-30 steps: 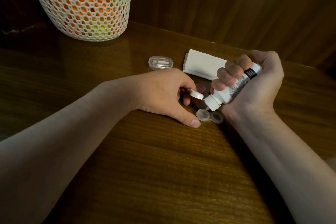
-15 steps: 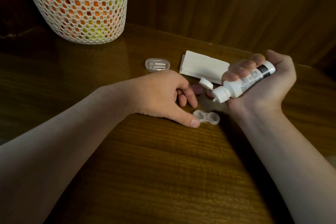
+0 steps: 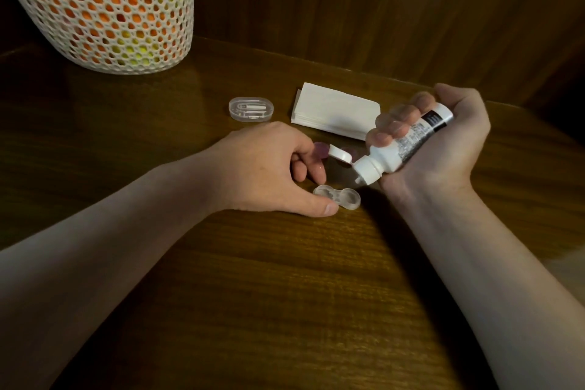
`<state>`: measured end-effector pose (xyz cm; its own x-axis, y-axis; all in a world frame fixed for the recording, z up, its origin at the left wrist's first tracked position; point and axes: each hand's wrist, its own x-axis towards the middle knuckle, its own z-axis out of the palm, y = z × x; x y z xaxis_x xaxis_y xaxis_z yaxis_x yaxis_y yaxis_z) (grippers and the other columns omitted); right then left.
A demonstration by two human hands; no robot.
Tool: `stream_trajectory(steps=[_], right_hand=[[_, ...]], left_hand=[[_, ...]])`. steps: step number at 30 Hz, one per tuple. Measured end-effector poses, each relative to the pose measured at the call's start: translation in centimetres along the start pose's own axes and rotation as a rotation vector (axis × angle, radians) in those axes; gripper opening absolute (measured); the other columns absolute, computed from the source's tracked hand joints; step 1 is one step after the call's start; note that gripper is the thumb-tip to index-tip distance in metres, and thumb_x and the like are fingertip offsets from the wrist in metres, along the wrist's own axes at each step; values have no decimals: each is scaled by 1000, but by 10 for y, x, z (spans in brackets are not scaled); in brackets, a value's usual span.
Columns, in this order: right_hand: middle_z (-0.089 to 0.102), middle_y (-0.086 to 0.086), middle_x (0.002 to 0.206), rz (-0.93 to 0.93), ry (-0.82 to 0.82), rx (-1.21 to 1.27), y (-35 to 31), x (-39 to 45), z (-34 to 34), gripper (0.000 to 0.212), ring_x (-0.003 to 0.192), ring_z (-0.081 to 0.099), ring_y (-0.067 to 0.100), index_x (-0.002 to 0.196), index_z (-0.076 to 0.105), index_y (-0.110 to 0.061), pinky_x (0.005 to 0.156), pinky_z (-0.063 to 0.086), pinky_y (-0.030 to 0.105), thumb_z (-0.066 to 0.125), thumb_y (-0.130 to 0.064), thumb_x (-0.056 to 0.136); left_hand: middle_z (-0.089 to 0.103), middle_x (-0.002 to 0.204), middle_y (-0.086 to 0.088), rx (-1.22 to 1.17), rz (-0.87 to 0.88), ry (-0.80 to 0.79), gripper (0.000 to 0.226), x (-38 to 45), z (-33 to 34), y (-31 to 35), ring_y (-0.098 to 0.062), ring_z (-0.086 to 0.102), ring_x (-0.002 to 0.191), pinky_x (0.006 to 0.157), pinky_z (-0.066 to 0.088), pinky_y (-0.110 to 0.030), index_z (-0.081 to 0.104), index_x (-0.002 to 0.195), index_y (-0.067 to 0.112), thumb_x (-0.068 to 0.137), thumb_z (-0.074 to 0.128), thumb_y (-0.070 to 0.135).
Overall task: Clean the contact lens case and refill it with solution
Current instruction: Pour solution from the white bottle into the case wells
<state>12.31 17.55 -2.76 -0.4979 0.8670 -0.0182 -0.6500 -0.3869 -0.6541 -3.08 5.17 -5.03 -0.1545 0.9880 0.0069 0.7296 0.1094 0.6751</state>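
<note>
Nozzle just above-right of lens case [image 3: 337, 197].
R hand [image 3: 443, 149] grips solution bottle [image 3: 402, 145], tipped down-left; L hand [image 3: 269, 168] relaxed, thumb touching case.

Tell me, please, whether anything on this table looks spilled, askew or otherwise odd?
Nothing stands out. The lens case lies flat and open beside the left hand, the right hand tilts the open solution bottle nozzle-down near it, and no liquid shows on the table.
</note>
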Motion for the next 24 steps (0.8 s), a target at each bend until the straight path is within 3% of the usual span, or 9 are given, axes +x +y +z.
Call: stream_trajectory(steps=[24], right_hand=[[44, -3, 53, 8, 25, -8, 0, 4, -3, 42, 43, 41, 12, 58, 51, -19, 45, 36, 22, 50, -31, 99]], left_hand=[[68, 91, 12, -10, 1, -21, 37, 0, -1, 0, 15, 55, 58, 44, 36, -8, 75, 96, 37, 71, 88, 62]])
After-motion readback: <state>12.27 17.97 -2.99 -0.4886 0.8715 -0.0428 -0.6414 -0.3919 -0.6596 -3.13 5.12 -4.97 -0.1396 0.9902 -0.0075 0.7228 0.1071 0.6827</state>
